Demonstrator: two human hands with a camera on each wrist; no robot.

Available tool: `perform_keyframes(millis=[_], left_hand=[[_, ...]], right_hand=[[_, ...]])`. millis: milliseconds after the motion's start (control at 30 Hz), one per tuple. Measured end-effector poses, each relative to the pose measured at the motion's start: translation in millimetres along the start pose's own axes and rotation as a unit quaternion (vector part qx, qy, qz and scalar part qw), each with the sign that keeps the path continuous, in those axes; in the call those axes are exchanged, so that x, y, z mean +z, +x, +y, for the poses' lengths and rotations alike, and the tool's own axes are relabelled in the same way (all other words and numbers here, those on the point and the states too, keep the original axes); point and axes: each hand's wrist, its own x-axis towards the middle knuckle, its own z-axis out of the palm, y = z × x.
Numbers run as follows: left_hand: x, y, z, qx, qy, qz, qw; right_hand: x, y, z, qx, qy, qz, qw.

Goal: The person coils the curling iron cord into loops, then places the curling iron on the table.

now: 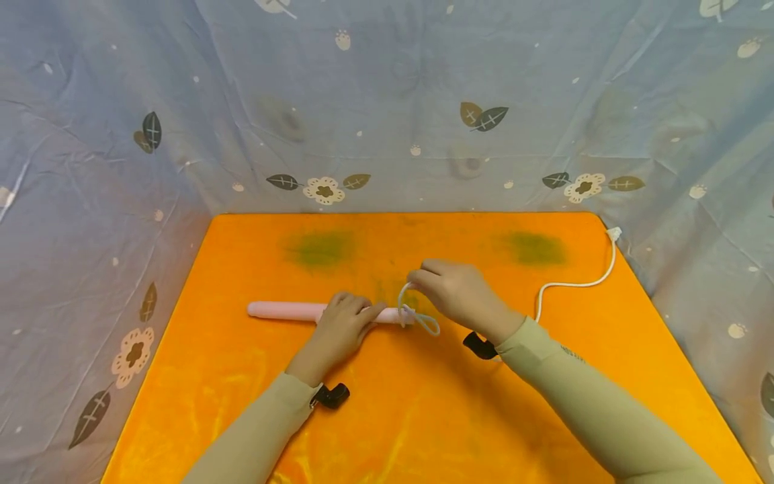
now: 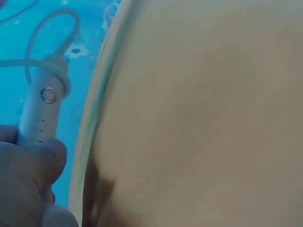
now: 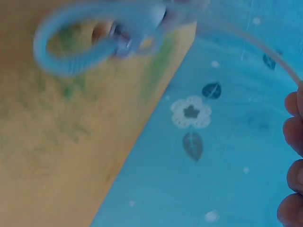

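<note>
A long pink hair styling iron (image 1: 284, 310) lies across the orange table, its rounded end pointing left. My left hand (image 1: 345, 323) grips it around the handle. In the left wrist view, the handle (image 2: 40, 111) shows a round button and small dots, with the cord passing around it near its end. Above and right of that end, my right hand (image 1: 456, 296) pinches the white power cord (image 1: 402, 296). A small cord loop (image 1: 431, 325) sticks out from the handle's tip. In the right wrist view this loop (image 3: 42, 52) is blurred, and only some fingertips (image 3: 293, 132) show.
The rest of the cord (image 1: 574, 285) curves toward the table's far right corner, ending in a white plug (image 1: 614, 233). Blue-grey patterned curtains (image 1: 393, 81) enclose the back and sides. The orange tabletop (image 1: 387, 417) has greenish patches near the back.
</note>
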Motion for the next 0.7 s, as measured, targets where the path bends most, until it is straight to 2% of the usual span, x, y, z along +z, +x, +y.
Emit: perform_keyframes(millis=[133,300,533,700], left_hand=[[-2.4,-4.8,4.5,0.010,0.002,0.022,0.9997],[-5.2,-6.8,7.2,0.011,-0.013,0.029,0.9994],[-13.3,-7.5,12.0,0.023,-0.048,0.047,0.9974],[-19.1,-7.3,13.6,0.027,-0.064,0.086,0.9939]], right_hand=[[2.7,-0.6,17.3,0.040,0.020,0.008,0.999],[10.2,-4.6,32.5,0.062,0.021,0.004,0.998],[21.5,-9.8,39.5,0.087,0.011,-0.013,0.996],[29.9,-12.1,41.0,0.110,0.009,-0.046,0.993]])
